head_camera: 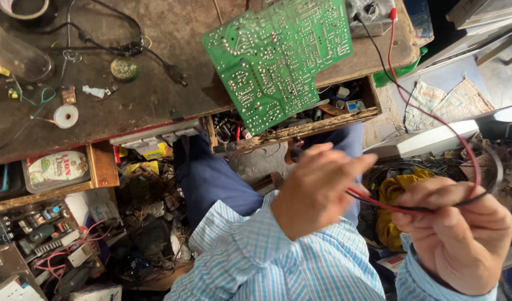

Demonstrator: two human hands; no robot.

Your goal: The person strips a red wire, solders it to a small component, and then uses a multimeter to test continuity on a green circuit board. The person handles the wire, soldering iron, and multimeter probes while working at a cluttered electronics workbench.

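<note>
My left hand (316, 189) is at the middle of the view with its fingers closed around a red and a black test lead (378, 204). My right hand (455, 234) is at the lower right and grips the same pair of leads a little further along. From there the leads (434, 118) loop up to a grey meter (371, 14) at the bench's far edge. A green circuit board (278, 56) lies solder side up on the bench, above my left hand and apart from both hands.
The worn wooden bench (155, 95) carries a solder spool (65, 116), a clear tube (16, 53) and black cables (128, 47). An open drawer (300, 129) of small parts sits under the board. Boxes, wires and electronics (44, 239) crowd the floor at the left; a yellow cloth (398, 189) lies between my hands.
</note>
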